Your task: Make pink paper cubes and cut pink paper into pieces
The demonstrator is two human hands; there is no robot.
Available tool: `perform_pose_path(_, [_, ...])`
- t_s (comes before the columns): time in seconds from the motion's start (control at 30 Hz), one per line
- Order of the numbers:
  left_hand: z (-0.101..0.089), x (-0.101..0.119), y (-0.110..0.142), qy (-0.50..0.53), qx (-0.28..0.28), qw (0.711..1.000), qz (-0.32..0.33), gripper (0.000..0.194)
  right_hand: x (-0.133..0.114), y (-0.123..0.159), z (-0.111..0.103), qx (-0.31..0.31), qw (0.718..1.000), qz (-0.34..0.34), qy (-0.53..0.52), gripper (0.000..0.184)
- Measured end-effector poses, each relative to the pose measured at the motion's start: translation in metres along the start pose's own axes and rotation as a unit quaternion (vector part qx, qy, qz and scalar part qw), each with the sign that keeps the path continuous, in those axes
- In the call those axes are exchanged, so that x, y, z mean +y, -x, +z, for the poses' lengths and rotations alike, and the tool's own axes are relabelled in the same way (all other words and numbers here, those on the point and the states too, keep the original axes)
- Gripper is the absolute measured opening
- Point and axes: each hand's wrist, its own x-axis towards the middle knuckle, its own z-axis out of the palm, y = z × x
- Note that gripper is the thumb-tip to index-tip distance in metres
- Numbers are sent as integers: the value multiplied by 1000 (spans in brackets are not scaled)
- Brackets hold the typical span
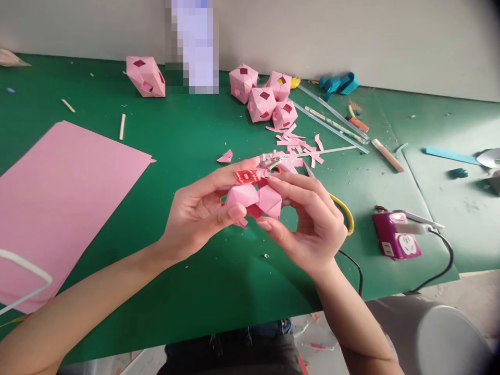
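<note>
Over the green table, a small faceted pink paper shape [269,201] is held between both hands. My left hand [201,205] grips its left side, thumb in front and fingers behind. My right hand [312,216] pinches its right side, thumb below and fingers on top. A red printed piece [247,177] shows at my left fingers; whether it is stuck to a finger or lies on the paper, I cannot tell. Just behind my fingertips is a partly hidden clear and orange object [273,162]. Beyond it lie pink paper strips [291,139].
Several pink paper polyhedra [262,105] cluster at the back, another polyhedron [146,78] farther left. Pink paper sheets [74,192] cover the left. A purple power socket [396,237] with a cable sits right. A yellow loop [347,211] shows behind my right hand.
</note>
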Motion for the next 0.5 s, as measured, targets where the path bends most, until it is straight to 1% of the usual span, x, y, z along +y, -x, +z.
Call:
perform_pose_path(0.13, [0, -1, 1, -12, 13, 1000, -6, 32, 3, 1, -2, -5, 1000, 7, -24, 40])
perform_pose_path(0.27, [3, -3, 1, 12, 3, 1000, 2, 30, 4, 2, 0, 4, 999, 9, -36, 37])
perform_pose_path(0.5, [7, -5, 2, 28, 4, 1000, 12, 32, 4, -2, 5, 26, 999, -29, 18, 31])
